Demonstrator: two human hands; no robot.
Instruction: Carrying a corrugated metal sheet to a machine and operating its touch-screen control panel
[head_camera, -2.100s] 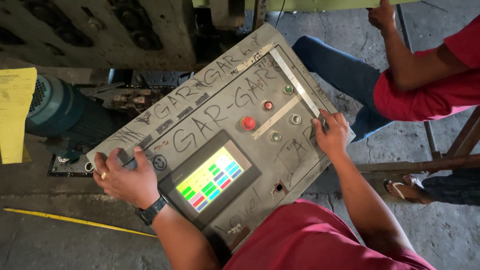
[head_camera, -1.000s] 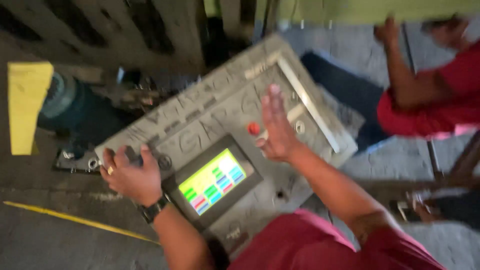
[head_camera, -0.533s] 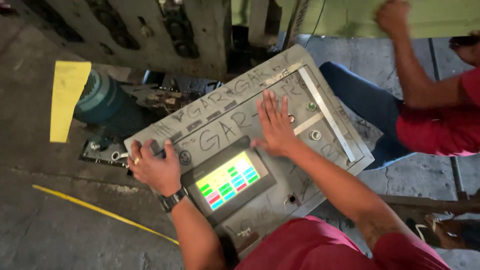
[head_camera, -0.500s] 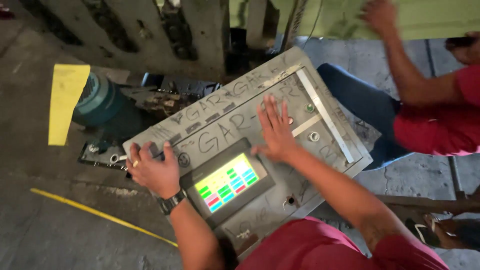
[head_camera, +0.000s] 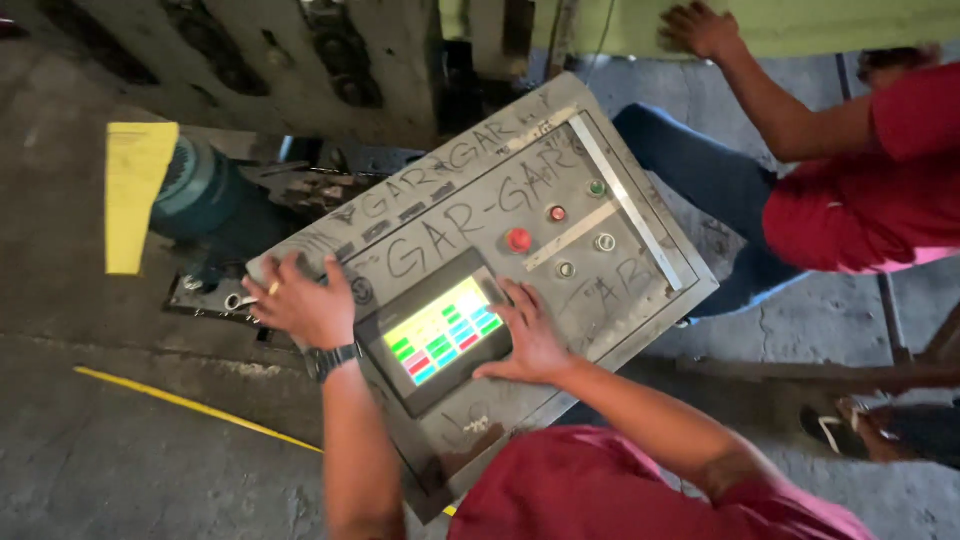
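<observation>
A grey metal control panel (head_camera: 640, 290) with scrawled lettering stands tilted in front of me. Its small touchscreen (head_camera: 443, 331) glows with coloured tiles. My right hand (head_camera: 527, 335) lies spread at the screen's right edge, fingers apart, fingertips touching the screen frame. My left hand (head_camera: 300, 300), with a ring and a black wristwatch, grips the panel's left edge. A red round button (head_camera: 518, 240) and several smaller buttons and lamps sit on the panel's upper right.
Another person in a red shirt (head_camera: 870, 190) and jeans sits at the right, one hand (head_camera: 700, 28) on a green machine part. A teal motor (head_camera: 195, 190), a yellow tag (head_camera: 135, 190) and machine frame lie behind the panel. A yellow line (head_camera: 190, 405) crosses the concrete floor.
My right hand has moved from the button area on the panel's upper right down to the right edge of the touchscreen. My left hand has stayed on the panel's left edge.
</observation>
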